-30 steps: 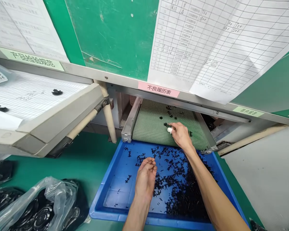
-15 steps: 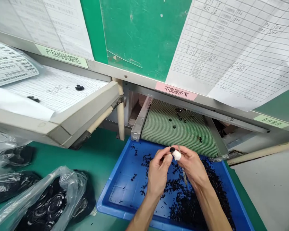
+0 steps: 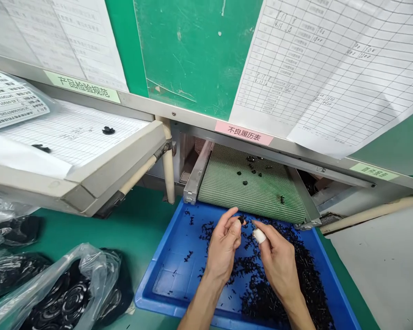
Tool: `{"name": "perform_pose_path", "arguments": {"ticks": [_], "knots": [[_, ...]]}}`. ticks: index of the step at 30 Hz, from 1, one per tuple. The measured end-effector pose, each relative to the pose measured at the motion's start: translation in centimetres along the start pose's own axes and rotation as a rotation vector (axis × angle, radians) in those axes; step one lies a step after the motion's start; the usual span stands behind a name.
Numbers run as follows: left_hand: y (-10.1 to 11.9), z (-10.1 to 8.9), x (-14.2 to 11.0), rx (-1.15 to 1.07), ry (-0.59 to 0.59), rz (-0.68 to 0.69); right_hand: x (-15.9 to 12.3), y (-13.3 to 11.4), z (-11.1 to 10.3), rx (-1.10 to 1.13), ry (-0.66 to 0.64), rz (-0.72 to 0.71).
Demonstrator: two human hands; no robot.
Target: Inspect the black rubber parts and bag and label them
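My left hand (image 3: 223, 250) pinches a small black plastic part (image 3: 241, 220) between thumb and fingers, above the blue tray (image 3: 174, 275). Just to its right is my right hand (image 3: 278, 256), with a white wrap (image 3: 259, 236) around one digit. Its fingers are drawn together; whatever lies between them is hidden from this angle. A narrow gap separates the two hands. Below them, many small black pieces (image 3: 271, 293) are scattered across the tray, heaped thickest at its right side.
A green conveyor belt (image 3: 223, 192) carrying a few black parts ends over the tray. On the left, a shelf (image 3: 86, 197) holds papers and two black pieces (image 3: 108, 130). Clear bags of black round parts (image 3: 69, 295) stand below. Record sheets (image 3: 316, 68) hang on the green panel.
My hands have parted: the right has drawn away from the black part, which stays in my left. The thin strip seen at my right hand is no longer visible. The view has shifted slightly.
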State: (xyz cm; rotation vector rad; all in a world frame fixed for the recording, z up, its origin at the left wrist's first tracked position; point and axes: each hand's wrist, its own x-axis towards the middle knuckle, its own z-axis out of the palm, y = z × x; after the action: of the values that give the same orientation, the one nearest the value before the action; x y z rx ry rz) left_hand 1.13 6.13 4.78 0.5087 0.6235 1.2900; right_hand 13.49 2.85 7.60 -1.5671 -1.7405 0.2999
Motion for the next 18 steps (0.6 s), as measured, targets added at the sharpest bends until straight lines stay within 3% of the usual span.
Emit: {"name": "perform_pose_path", "arguments": {"ticks": [9, 18], "knots": [[-0.1, 0.1, -0.2, 0.000, 0.016, -0.015, -0.4, -1.2, 0.3, -0.013, 0.019, -0.057], [-0.4, 0.8, -0.4, 0.035, 0.071, 0.038, -0.7, -1.7, 1.7, -0.174, 0.140, -0.129]]}}
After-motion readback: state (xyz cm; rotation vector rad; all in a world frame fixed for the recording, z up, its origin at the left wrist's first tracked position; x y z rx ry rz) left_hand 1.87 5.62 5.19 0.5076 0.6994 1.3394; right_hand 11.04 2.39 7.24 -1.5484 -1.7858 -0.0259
